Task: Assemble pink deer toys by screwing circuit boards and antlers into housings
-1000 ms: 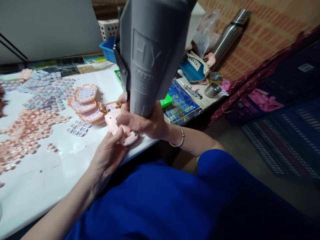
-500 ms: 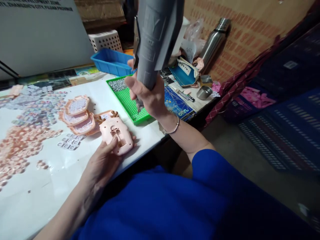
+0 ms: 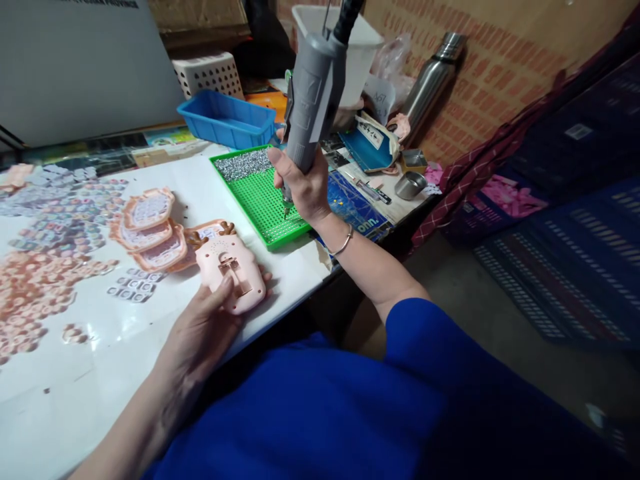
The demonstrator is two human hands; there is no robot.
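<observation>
My left hand [image 3: 213,317] is closed around a pink plastic toy casing [image 3: 237,267] with brown antlers, its open battery compartment facing up and my thumb lying across it. In my right hand [image 3: 306,183] is a grey electric screwdriver [image 3: 315,93], gripped round its lower body with the bit pointing down. The bit's tip is over the green perforated tray [image 3: 253,200]; whether it touches the tray or a screw I cannot tell. A heap of small silvery screws [image 3: 243,165] lies along the tray's far end.
Several pink shells with pale inserts [image 3: 150,230] are stacked left of the casing. Peach button parts [image 3: 35,293] and small printed pieces [image 3: 75,207] cover the left. Behind the tray stands a blue bin [image 3: 227,120]; a steel flask [image 3: 433,80] and a metal cup [image 3: 411,185] are right.
The screwdriver has moved down and away from me, its bit lower over the green tray. My left hand holds the casing almost where it was.
</observation>
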